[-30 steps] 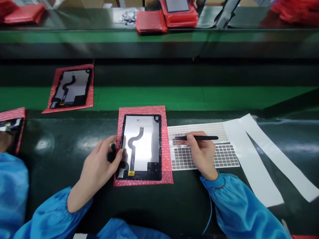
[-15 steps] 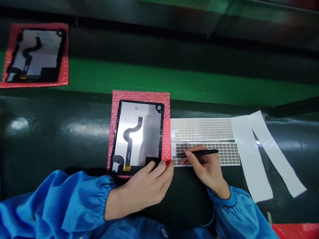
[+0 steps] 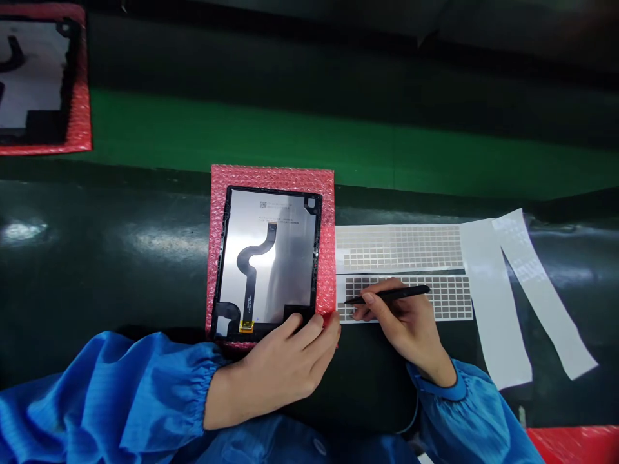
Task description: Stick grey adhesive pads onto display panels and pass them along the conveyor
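A tablet screen assembly (image 3: 290, 258), silver-backed with a black frame and a curved black ribbon cable (image 3: 249, 261), lies on a pink bubble-wrap sheet (image 3: 271, 175). My left hand (image 3: 285, 361) rests over its lower right corner, fingers stretched out and touching the frame and the wrap; the thumb is hidden. In my right hand (image 3: 401, 322) is a pair of black tweezers (image 3: 403, 292), held like a pen. Their tip points left, at the left end of a sheet of small grey stickers (image 3: 449, 299). Whether the tip touches or grips a sticker is too small to tell.
Above the sticker sheet lies a paler gridded sheet (image 3: 406, 248). White paper strips (image 3: 498, 309) spread out to the right. Another screen assembly (image 3: 39, 84) on pink wrap sits at the far left, partly out of view. Red wrap (image 3: 575, 444) shows at lower right.
The view has shifted slightly, so the far-left screen now sits partly outside the picture. Both hands keep nearly the same pose, the tweezers still over the sticker sheet's left end.
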### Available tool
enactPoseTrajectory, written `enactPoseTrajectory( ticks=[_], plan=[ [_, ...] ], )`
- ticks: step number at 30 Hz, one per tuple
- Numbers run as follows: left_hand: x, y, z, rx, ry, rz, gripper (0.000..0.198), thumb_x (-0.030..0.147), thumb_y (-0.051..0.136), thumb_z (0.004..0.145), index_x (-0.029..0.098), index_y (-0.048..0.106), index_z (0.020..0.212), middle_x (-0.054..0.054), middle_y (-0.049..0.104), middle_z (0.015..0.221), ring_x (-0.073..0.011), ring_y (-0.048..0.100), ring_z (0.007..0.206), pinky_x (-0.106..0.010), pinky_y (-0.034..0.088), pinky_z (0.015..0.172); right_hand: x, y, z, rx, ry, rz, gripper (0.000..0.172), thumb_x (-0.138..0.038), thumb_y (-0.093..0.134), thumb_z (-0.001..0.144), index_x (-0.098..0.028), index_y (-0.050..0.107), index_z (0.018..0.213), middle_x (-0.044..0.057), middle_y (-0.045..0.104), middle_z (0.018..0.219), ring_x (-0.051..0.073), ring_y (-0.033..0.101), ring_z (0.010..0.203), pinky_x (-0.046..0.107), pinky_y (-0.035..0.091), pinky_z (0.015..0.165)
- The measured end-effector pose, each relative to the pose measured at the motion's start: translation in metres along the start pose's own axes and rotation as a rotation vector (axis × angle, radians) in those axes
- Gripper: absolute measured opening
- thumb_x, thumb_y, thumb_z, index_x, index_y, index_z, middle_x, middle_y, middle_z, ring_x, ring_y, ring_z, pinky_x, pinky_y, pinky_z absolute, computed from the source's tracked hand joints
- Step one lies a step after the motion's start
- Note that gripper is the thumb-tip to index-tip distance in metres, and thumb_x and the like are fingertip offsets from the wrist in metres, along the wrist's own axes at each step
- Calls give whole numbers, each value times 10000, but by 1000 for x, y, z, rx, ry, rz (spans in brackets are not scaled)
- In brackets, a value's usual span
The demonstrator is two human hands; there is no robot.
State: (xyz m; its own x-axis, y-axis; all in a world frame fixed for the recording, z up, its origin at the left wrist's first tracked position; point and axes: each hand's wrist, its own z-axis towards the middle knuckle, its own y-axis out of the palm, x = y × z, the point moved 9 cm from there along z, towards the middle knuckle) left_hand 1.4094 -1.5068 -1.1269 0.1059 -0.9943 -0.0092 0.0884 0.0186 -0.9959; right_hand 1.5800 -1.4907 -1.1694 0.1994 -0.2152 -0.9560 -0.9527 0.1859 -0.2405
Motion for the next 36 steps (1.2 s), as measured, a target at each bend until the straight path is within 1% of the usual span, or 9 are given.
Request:
enactPoseTrajectory(
  ticks=[5,10,12,15,18,21,24,28,36],
  plan=[
    [-1,1,0,-12,-3,-13,446,250,549,1016,83,620,1424,-174,561,1513,-306,558,1247,-407,466,919,0,0,1,-9,64,121,185,-380,699,991,-200,693,949,47,788,694,214,790,614,313,679,598],
    [-7,-8,4,20,-30,-87,419,297,532,1030,87,650,1373,-171,600,1460,-298,591,1193,-405,494,876,-19,-4,7,24,64,206,206,-404,721,973,-209,709,908,51,800,718,235,804,617,343,694,606],
    [-16,-19,5,92,-50,-143,395,326,536,1033,98,673,1325,-148,656,1371,-280,611,1150,-392,507,867,-28,-4,13,56,40,196,206,-405,715,978,-213,707,906,48,797,715,238,807,629,356,700,629],
    [-37,-30,5,193,-105,-187,331,289,588,1000,83,687,1240,-121,717,1119,-252,647,1003,-390,531,847,-34,1,29,101,30,184,226,-434,716,972,-219,690,908,35,786,683,237,802,610,372,706,644],
    [-63,-26,6,188,-205,-150,337,252,568,992,57,655,1253,-98,688,935,-241,647,858,-391,552,759,-35,11,51,103,24,197,248,-459,731,955,-221,673,919,30,787,687,230,803,617,365,709,652],
    [-83,-18,8,148,-292,-87,391,288,517,1017,52,617,1314,-120,686,965,-263,657,889,-386,555,714,-37,21,72,67,17,215,267,-476,736,946,-219,664,933,22,788,687,221,806,628,354,712,660],
    [-93,-11,9,126,-339,-81,434,311,516,1014,39,596,1343,-149,684,1020,-286,659,932,-395,556,715,-39,25,86,52,12,224,284,-491,743,933,-219,661,912,20,793,693,208,803,611,328,711,647],
    [-96,-5,10,108,-364,-107,481,335,540,996,39,583,1372,-154,673,1039,-298,649,937,-407,557,724,-36,29,91,37,22,244,259,-467,739,941,-220,665,914,18,797,696,202,805,609,309,707,633],
    [-98,0,10,111,-363,-137,491,338,560,984,45,589,1376,-144,666,1037,-289,624,926,-408,558,724,-30,30,85,22,12,224,170,-374,715,979,-217,669,935,29,816,772,207,820,670,309,706,652]
  ],
)
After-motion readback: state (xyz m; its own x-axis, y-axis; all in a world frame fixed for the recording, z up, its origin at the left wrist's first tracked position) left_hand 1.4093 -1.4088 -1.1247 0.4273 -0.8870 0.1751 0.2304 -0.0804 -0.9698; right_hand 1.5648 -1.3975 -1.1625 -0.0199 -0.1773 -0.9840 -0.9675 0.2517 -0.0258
